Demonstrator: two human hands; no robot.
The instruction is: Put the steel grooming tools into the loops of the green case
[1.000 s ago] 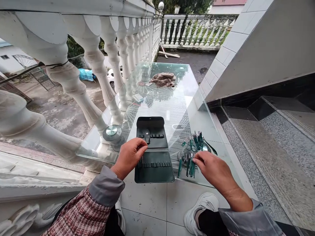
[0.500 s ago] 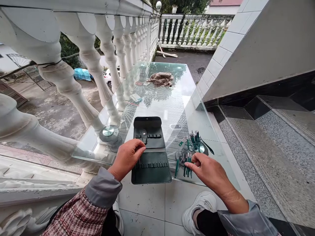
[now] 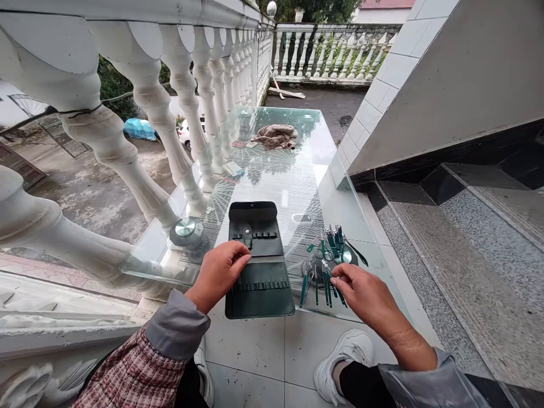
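An opened dark green manicure case lies on the glass table, its rows of elastic loops holding no tools. Over its left side is my left hand, thumb and fingers pinched together; whatever they may hold is too small to make out. To the right of the case, my right hand pinches a slim green-handled manicure tool at the edge of a group of similar tools. Tweezers lie at the group's left. Behind them are small scissors and nail clippers, bunched together.
The glass table runs away from me beside a white balustrade. A brown cloth lies at its far end, and a small box sits toward the left. Stone steps rise on the right.
My right hand has shifted slightly right, and the slim green tools under it are now spread farther apart. My left hand stays pinched over the case.
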